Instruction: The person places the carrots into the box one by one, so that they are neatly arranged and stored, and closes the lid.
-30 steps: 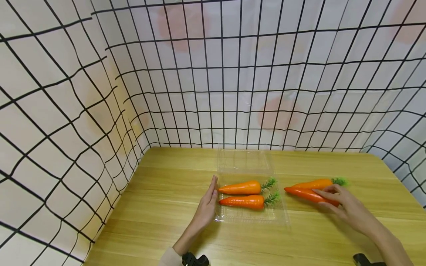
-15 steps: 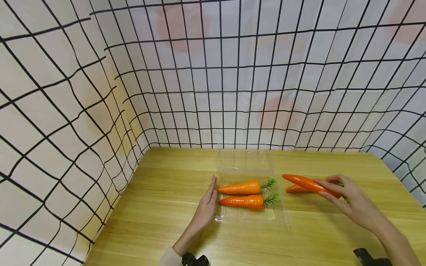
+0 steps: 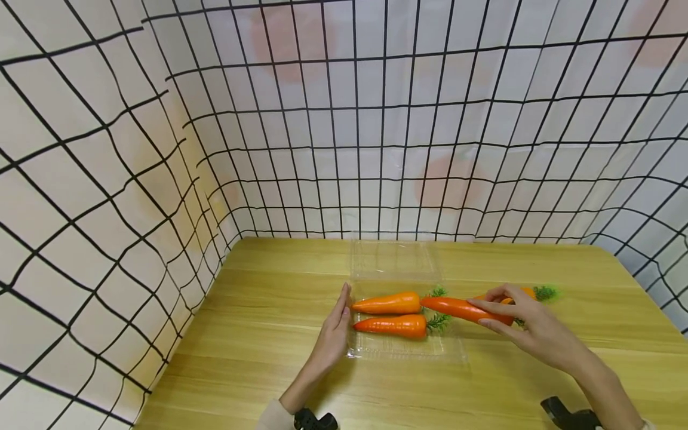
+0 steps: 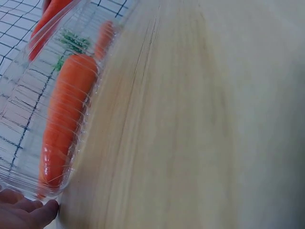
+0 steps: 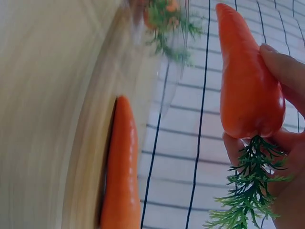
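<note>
- Right hand (image 3: 529,322) is pinching the held carrot (image 3: 457,308) at its thick end, thumb and fingers spreading no wider than the carrot's body.
- Held carrot is pointing its tip leftward over the right edge of the clear tray (image 3: 398,347); its green leaves are hanging out beside the palm in the right wrist view.
- Left hand (image 3: 333,328) is resting alongside the left edge of the tray, fingers extending nearly straight toward the back edge and gripping nothing.
- Rear carrot (image 3: 387,303) and front carrot (image 3: 391,326) are lying side by side inside the tray, tips pointing at the left edge, leaves pointing at the right edge.
- Loose carrot (image 3: 528,292) is lying on the table (image 3: 242,358) between the tray and the table's right edge; the right hand is partly hiding it in the head view.
- Clear lid (image 3: 395,260) is lying open behind the tray, extending toward the table's back edge.
- Black-gridded white sheeting (image 3: 344,131) is standing behind the table's back edge.
</note>
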`<move>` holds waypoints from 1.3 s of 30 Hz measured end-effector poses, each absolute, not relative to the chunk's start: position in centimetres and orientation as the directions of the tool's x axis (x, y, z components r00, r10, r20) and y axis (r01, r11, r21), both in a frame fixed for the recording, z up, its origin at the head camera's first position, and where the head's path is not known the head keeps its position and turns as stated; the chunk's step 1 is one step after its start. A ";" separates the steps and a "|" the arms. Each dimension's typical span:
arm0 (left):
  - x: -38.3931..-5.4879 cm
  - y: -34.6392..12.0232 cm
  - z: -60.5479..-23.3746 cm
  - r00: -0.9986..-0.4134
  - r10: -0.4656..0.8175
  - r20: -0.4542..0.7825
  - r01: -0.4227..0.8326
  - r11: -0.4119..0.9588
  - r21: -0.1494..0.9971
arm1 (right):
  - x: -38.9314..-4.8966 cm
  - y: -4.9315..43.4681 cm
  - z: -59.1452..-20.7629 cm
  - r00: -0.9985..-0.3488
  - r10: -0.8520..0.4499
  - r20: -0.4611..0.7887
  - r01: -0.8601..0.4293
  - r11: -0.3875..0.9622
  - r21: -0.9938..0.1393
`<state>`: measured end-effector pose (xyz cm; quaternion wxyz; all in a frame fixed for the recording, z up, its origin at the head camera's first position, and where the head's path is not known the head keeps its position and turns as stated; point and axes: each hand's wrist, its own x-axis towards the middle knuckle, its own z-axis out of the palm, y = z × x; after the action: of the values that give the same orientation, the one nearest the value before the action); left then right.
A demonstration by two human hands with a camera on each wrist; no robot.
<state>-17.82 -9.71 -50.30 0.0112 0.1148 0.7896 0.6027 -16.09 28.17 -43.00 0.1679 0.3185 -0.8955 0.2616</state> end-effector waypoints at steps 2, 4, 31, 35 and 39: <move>-17.8 -9.7 -50.3 -0.973 0.193 0.123 0.169 0.245 0.955 | -16.1 27.5 -43.1 -0.728 -0.503 0.466 -0.677 0.633 -0.374; -17.8 -9.7 -50.3 -0.974 0.192 0.124 0.170 0.243 0.955 | -16.2 26.8 -43.2 -0.714 -0.524 0.465 -0.696 0.608 -0.383; -17.8 -9.7 -50.3 -0.976 0.182 0.120 0.160 0.227 0.961 | -16.9 21.0 -44.8 -0.646 -0.667 0.372 -0.757 0.494 -0.428; -17.8 -9.7 -50.4 -0.976 0.184 0.119 0.161 0.229 0.960 | -16.9 20.3 -45.6 -0.633 -0.678 0.374 -0.770 0.500 -0.396; -17.8 -9.6 -50.4 -0.977 0.181 0.116 0.157 0.230 0.961 | -16.9 19.6 -46.5 -0.628 -0.656 0.419 -0.777 0.507 -0.372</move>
<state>-17.77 -9.64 -50.35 0.0100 0.1076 0.7841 0.6112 -16.85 19.56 -46.52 0.1124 0.4163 -0.8608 0.2702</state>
